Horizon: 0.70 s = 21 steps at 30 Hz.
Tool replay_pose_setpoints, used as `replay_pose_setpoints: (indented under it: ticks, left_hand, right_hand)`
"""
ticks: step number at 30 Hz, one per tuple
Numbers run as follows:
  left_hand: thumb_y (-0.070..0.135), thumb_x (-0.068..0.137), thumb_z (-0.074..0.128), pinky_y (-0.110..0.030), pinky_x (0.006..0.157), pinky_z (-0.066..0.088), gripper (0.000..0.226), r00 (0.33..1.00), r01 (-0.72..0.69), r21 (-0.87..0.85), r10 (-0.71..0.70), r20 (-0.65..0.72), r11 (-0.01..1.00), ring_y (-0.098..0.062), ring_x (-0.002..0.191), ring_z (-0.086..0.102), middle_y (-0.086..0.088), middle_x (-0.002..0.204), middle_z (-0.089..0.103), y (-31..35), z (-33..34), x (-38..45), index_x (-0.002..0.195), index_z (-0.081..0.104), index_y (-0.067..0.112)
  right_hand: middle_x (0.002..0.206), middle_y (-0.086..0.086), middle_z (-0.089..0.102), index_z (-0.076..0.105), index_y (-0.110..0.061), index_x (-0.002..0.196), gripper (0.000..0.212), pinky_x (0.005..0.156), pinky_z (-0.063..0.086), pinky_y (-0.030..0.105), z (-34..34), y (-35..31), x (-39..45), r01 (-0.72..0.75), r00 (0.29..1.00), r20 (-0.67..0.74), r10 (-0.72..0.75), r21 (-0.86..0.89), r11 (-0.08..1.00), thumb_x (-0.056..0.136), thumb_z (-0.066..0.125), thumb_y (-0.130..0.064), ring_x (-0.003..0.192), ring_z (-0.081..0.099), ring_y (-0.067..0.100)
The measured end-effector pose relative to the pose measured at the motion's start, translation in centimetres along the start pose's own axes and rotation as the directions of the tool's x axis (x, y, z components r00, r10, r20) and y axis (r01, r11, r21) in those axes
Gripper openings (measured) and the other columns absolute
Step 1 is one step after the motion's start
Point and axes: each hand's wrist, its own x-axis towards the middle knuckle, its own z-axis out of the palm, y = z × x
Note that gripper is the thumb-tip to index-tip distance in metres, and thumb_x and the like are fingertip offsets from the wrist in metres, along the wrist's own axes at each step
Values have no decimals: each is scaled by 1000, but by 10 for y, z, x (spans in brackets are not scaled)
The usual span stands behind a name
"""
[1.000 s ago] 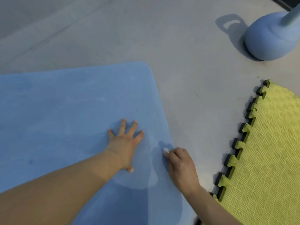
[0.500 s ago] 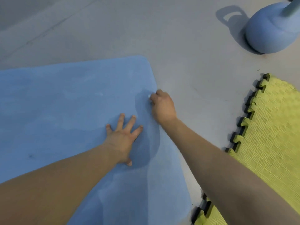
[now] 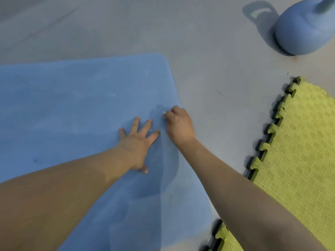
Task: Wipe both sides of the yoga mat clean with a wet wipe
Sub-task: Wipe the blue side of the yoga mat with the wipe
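Left hand (image 3: 138,145), centre frame: fingers spread, palm flat, pressing on blue foam yoga mat (image 3: 72,109). Right hand (image 3: 178,126), just beside it near mat's right edge: fingers curled, pinching small white wet wipe (image 3: 164,115) against mat. Grey smooth floor (image 3: 208,60) under everything. Mat fills left and centre frame. Yellow interlocking foam floor tile with black underside (image 3: 299,151), right edge. Blue rounded kettlebell (image 3: 304,31), upper right corner.
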Motion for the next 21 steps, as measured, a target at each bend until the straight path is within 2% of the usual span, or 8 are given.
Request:
replay_pose_setpoints:
  ticks: [5, 8, 10, 12, 14, 16, 19, 21]
  left_hand:
    - [58, 72, 81, -68, 115, 22, 134, 1000, 19, 19, -19, 10, 1000, -44, 148, -24, -5, 160, -34, 9, 0, -7, 157, -18, 31]
    - [29, 88, 74, -64, 116, 25, 109, 1000, 20, 25, -19, -16, 1000, -48, 150, -14, -11, 164, -24, 29, 4, -17, 160, -7, 22]
    - [9, 95, 57, -63, 116, 24, 86, 996, -76, 66, 79, -43, 995, -46, 150, -13, -9, 166, -18, 41, 11, -25, 160, 2, 21]
    - [3, 93, 54, -65, 117, 20, 87, 974, -222, 110, 226, -20, 969, -42, 151, -18, -5, 166, -18, 47, 22, -33, 160, 3, 24]
    - [12, 90, 58, -68, 117, 14, 92, 959, -282, 110, 283, 2, 953, -38, 150, -23, -3, 166, -21, 49, 32, -37, 160, 1, 26]
    - [36, 87, 62, -70, 116, 10, 95, 960, -277, 57, 278, -27, 959, -37, 150, -25, -1, 166, -22, 52, 37, -38, 161, 3, 27]
    - [74, 72, 65, -72, 116, 5, 122, 967, -255, 61, 256, -5, 965, -39, 148, -30, -5, 164, -27, 60, 41, -41, 160, -3, 22]
    - [79, 66, 68, -71, 116, 5, 136, 974, -227, 118, 228, 13, 967, -42, 146, -31, -9, 161, -32, 65, 45, -43, 159, -11, 18]
  right_hand:
    - [80, 12, 52, 68, -7, 91, 13, 58, 44, 38, -16, -7, -45, 25, 999, 34, -25, -9, 1000, 81, 64, -1, 66, 51, 33]
    - [81, 9, 50, 67, -8, 98, 10, 62, 43, 41, -28, -6, -141, 18, 998, 64, -23, 67, 998, 90, 62, -5, 71, 49, 31]
    - [84, 6, 52, 68, -8, 107, 21, 64, 45, 39, -34, -4, -195, -13, 996, 89, 4, 99, 995, 87, 65, -2, 73, 50, 27]
    - [86, 4, 54, 68, -9, 111, 27, 65, 47, 38, -37, -3, -219, -32, 992, 122, 18, 118, 993, 85, 68, -1, 74, 51, 26]
    - [84, 5, 54, 69, -10, 106, 22, 64, 46, 38, -37, 1, -206, -11, 991, 130, -3, 112, 994, 85, 67, -2, 72, 51, 27]
    - [80, 8, 53, 70, -11, 97, 13, 62, 45, 38, -34, 7, -169, 4, 995, 96, -13, 90, 996, 86, 67, -5, 69, 50, 30]
    - [77, 10, 55, 72, -9, 89, 11, 61, 43, 35, -25, 17, -108, -39, 999, 27, 38, 52, 998, 81, 69, -2, 66, 51, 31]
    - [77, 10, 54, 73, -8, 89, 14, 60, 43, 34, -25, 16, -96, -65, 997, 31, 64, 30, 997, 78, 69, 0, 65, 51, 31]
